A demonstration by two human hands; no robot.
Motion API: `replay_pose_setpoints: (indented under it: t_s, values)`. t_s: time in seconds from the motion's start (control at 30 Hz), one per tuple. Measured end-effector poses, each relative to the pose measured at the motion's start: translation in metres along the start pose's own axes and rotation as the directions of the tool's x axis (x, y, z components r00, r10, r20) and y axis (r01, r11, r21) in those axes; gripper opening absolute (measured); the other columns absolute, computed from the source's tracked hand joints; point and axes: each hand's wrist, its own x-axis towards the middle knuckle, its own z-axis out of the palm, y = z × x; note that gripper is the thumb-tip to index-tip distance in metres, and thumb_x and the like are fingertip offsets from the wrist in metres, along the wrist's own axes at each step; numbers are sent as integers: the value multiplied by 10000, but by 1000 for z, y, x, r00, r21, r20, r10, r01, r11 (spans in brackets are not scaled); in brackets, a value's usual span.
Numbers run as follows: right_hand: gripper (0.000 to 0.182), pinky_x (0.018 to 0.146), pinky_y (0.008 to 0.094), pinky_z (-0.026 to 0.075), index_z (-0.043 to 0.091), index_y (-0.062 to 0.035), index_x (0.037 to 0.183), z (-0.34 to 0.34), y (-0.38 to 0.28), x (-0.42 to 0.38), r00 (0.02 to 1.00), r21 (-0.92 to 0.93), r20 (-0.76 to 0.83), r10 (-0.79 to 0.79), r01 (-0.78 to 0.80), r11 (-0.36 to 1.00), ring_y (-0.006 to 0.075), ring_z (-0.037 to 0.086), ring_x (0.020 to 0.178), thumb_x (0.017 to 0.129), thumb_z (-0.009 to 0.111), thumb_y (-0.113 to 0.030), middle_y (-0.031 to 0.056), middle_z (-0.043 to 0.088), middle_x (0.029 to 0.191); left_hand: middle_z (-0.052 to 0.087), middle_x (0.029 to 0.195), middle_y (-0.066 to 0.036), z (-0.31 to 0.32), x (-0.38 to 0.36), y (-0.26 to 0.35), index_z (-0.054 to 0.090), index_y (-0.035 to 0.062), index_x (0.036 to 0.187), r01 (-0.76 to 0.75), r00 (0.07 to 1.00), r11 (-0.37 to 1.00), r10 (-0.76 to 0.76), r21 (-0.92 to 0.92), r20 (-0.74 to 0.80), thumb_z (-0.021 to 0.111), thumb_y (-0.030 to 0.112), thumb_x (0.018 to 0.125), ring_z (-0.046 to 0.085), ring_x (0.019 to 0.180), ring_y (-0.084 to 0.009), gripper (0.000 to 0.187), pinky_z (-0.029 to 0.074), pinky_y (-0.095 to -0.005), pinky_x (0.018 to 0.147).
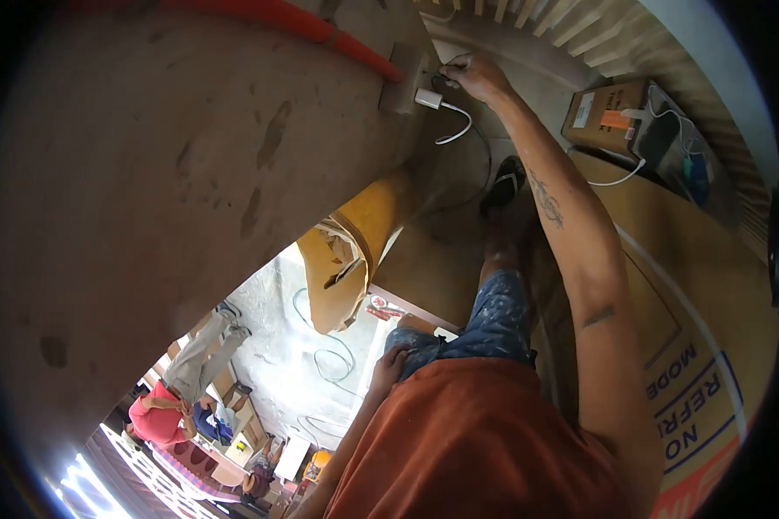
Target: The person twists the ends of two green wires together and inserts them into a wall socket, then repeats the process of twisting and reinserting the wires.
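My right hand [472, 76] reaches to the wall beside a socket box [402, 80], its fingers pinched on the end of a thin dark cable [490, 156] that runs down towards the floor. Just below the fingers, a white charger [428, 98] sits at the box with a white cord [459, 130] hanging from it. A red pipe [355, 50] leads into the box. My left hand [392, 368] lies with fingers spread against my blue shorts [502, 320] and holds nothing.
A large cardboard carton [666, 285] stands at the right, with a smaller box [604, 117] and a white cable above it. Torn brown paper [337, 268] hangs by the wall edge. At the lower left are several people, including one in a pink shirt [157, 419], and a hose [325, 355].
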Motion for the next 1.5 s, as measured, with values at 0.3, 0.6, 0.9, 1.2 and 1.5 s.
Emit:
replay_pose_setpoints:
  t_s: [0.3, 0.6, 0.9, 1.2, 1.5]
  values:
    - [296, 681, 340, 510, 761, -43, 909, 5, -5, -13, 999, 62, -17, 49, -48, 997, 198, 690, 693, 865, 678, -324, 108, 730, 758, 683, 1157, -162, -3, 6, -9, 636, 68, 1219, -39, 999, 995, 38, 97, 8, 502, 235, 980, 639, 1114, -310, 320, 477, -370, 959]
    - [307, 763, 383, 512, 729, -42, 988, 5, -16, -27, 983, -117, -164, -77, 58, 991, 293, 678, 827, 904, 662, -330, 133, 706, 898, 677, 1186, -150, -5, 5, 9, 626, 43, 1241, -5, 1000, 995, 4, 100, 4, 515, 194, 980, 630, 1131, -261, 321, 465, -347, 984]
    - [120, 777, 444, 487, 692, -72, 898, 7, -31, -36, 849, -455, -167, -502, 385, 803, 318, 618, 887, 823, 715, -162, 102, 651, 909, 681, 1174, -141, 1, 7, -11, 615, 20, 1255, -10, 1000, 1000, 10, 2, 5, 512, 176, 988, 629, 1117, -215, 326, 465, -322, 984]
    - [80, 813, 455, 464, 647, -31, 894, 15, -32, -35, 834, -561, -89, -544, 410, 720, 339, 589, 880, 875, 627, -106, 142, 641, 883, 679, 1191, -148, 4, 9, -9, 619, 48, 1250, 9, 1000, 999, -8, -51, 7, 478, 108, 946, 638, 1139, -266, 340, 468, -355, 998]
    - [85, 812, 475, 474, 648, -15, 908, 16, -30, -34, 849, -461, -120, -515, 412, 786, 373, 587, 884, 865, 639, -89, 176, 640, 888, 680, 1189, -148, -6, 18, -11, 618, 54, 1257, -69, 998, 995, 68, 69, 18, 463, 72, 920, 628, 1149, -275, 372, 469, -357, 1005]
